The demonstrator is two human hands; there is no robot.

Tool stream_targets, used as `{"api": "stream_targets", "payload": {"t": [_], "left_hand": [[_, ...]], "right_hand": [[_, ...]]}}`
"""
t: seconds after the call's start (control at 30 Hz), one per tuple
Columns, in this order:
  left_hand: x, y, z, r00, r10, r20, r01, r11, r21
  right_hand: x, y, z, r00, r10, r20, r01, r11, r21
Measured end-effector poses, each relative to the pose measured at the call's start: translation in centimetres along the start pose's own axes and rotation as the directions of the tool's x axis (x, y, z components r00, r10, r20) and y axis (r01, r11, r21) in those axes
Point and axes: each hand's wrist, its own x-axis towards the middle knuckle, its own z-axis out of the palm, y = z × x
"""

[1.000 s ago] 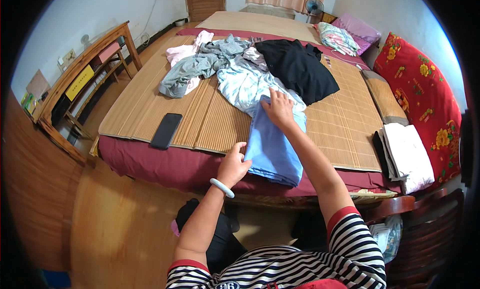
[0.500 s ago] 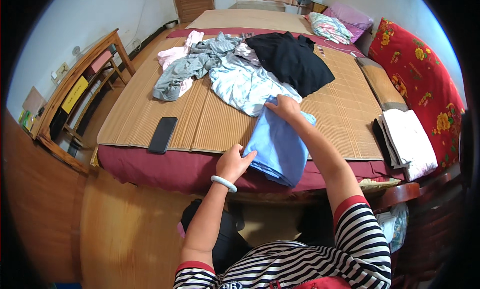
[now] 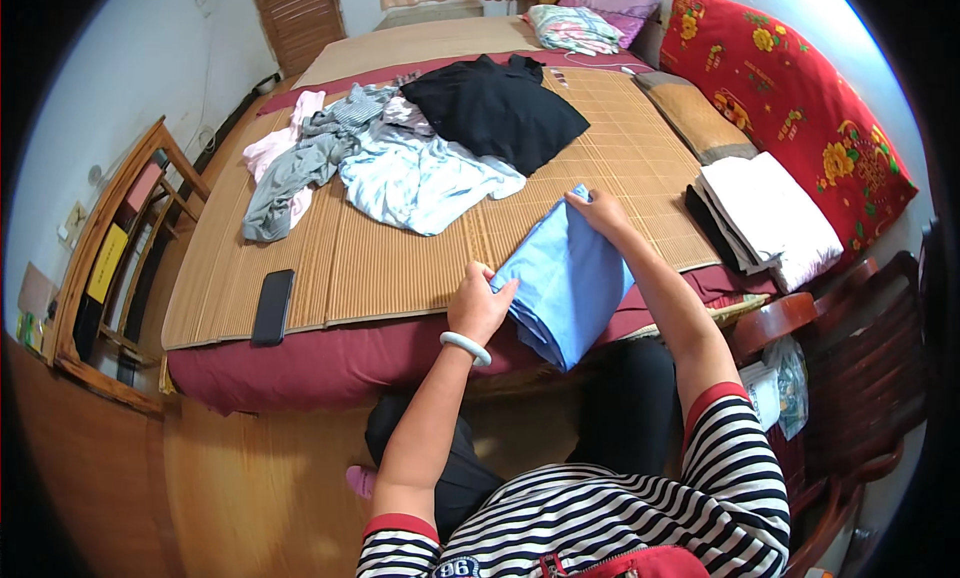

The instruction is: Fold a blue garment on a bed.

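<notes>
A folded blue garment (image 3: 568, 288) hangs between my two hands over the front edge of the bed. My left hand (image 3: 479, 304) pinches its left edge, thumb on top; a pale bangle circles that wrist. My right hand (image 3: 604, 216) grips the far corner, its fingers closed on the cloth. Beyond lie a white and light-blue patterned garment (image 3: 430, 183), a black garment (image 3: 500, 108), a grey garment (image 3: 285, 183) and a pink one (image 3: 268, 154), all loosely heaped. What kind of garment the blue one is, I cannot tell.
A black phone (image 3: 272, 308) lies near the mat's front left edge. Folded white clothes (image 3: 750, 203) are stacked on the right, beside a brown pillow (image 3: 695, 118) and a red flowered cushion (image 3: 780, 108). A wooden chair (image 3: 860, 378) stands at the lower right.
My view has swung to the right, so the bed and heap appear further left. Both hands still hold the blue garment, which has moved rightward over the bed, away from the patterned garment.
</notes>
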Motion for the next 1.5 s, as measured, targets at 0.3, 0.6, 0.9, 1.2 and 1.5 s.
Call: {"api": "stream_targets", "payload": {"t": [0.3, 0.6, 0.9, 1.2, 1.5], "left_hand": [[5.8, -4.9, 4.6, 0.986, -0.122, -0.112, 0.076, 0.934, -0.349], [8.5, -2.1, -1.4, 0.984, -0.082, -0.157, 0.026, 0.944, -0.328], [9.0, -2.7, -2.3, 0.973, -0.159, -0.165, 0.174, 0.982, 0.080], [7.6, -1.5, -1.8, 0.983, -0.133, -0.130, 0.163, 0.951, 0.264], [9.9, -4.4, -1.0, 0.969, 0.043, -0.241, 0.005, 0.981, 0.196]], "right_hand": [[-2.4, 4.3, -0.9, 0.939, 0.008, 0.343, -0.107, 0.957, 0.271], [-4.2, 2.3, 0.5, 0.998, -0.064, 0.005, 0.057, 0.909, 0.413], [-3.7, 3.6, 2.2, 0.999, 0.042, -0.020, -0.028, 0.875, 0.484], [-6.4, 2.3, 2.3, 0.998, 0.014, -0.066, 0.008, 0.946, 0.324], [-7.3, 2.1, 3.4, 0.972, -0.026, -0.235, 0.070, 0.981, 0.182]]}}
